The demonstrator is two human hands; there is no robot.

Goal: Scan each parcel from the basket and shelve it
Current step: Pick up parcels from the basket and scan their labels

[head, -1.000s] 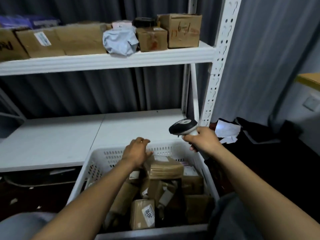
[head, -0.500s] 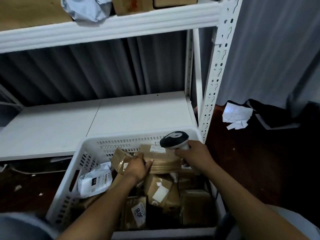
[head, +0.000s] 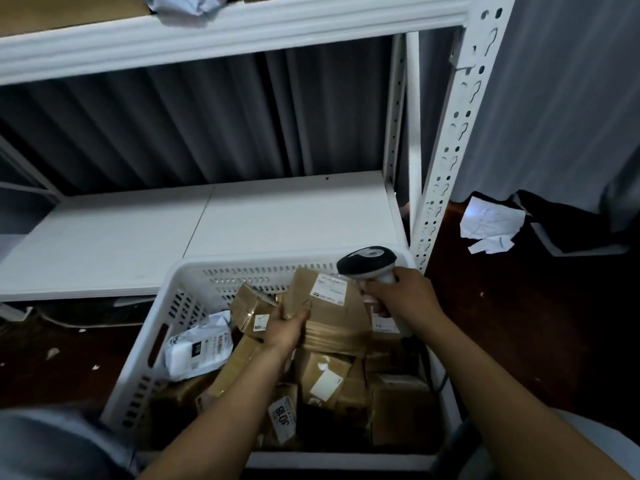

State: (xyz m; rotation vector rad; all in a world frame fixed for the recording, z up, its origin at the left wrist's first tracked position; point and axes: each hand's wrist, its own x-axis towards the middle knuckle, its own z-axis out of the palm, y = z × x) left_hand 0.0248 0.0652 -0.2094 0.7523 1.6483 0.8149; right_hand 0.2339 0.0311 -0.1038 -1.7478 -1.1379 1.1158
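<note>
- The left hand [head: 287, 327] grips a brown parcel [head: 332, 320], now tipped up in the basket [head: 194, 268].
- The right hand [head: 401, 299] holds the scanner [head: 367, 263], moved close over its label [head: 329, 289].
- Scanning looks ready.

L hand [head: 286, 328] gripping taped parcel [head: 329, 315] over white basket [head: 214, 271], R hand [head: 401, 297] holding scanner [head: 367, 263] at its label

A flat brown cardboard parcel [head: 329, 317] with a white label on its top face is tilted up in the white perforated plastic basket [head: 221, 277], above smaller brown boxes [head: 322, 374]. The left hand [head: 287, 329] grips its left edge. The black-and-white handheld scanner [head: 367, 263], gripped by the right hand [head: 401, 296], sits just over the label's far corner. The lower white shelf board [head: 242, 220] lies just behind the basket.
</note>
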